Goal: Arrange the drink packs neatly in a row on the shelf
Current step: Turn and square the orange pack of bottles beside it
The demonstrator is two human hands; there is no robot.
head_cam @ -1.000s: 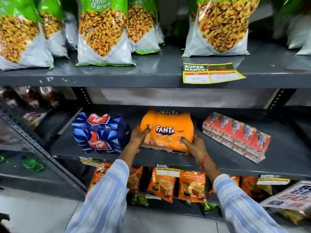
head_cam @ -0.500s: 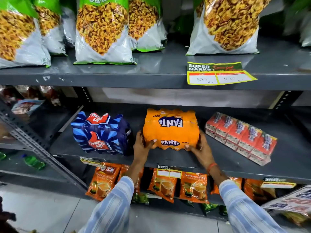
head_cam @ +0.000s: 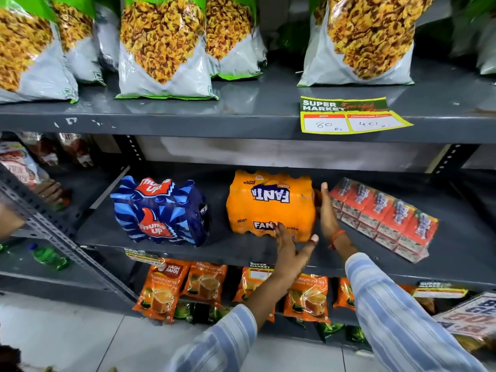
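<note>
The right hand (head_cam: 327, 212) lies flat against the right side of the Fanta pack (head_cam: 269, 205), fingers straight and pressed together, thumb side up; nothing is pinched. The left hand (head_cam: 288, 244) is open at the pack's front lower edge, fingers loosely spread and touching the wrap near the printed name, thumb stuck out to the right. The Fanta pack stands on the middle shelf (head_cam: 241, 251), at its centre. To its left, with a gap between, sits one blue Thums Up pack (head_cam: 161, 210), turned slightly askew. Just right of the right hand lies one wrapped red carton pack (head_cam: 381, 216), angled toward the shelf's front edge; five cartons show along its top, a second layer below. That makes three drink packs on this shelf. Above, six snack bags (head_cam: 163, 49) can be counted, most cut off at the top, the far-right ones blurred. A yellow price tag (head_cam: 349, 115) hangs on the upper shelf edge. Below, tea pouches (head_cam: 161, 288) hang, partly hidden by both striped sleeves (head_cam: 397, 318); their number is unclear.
</note>
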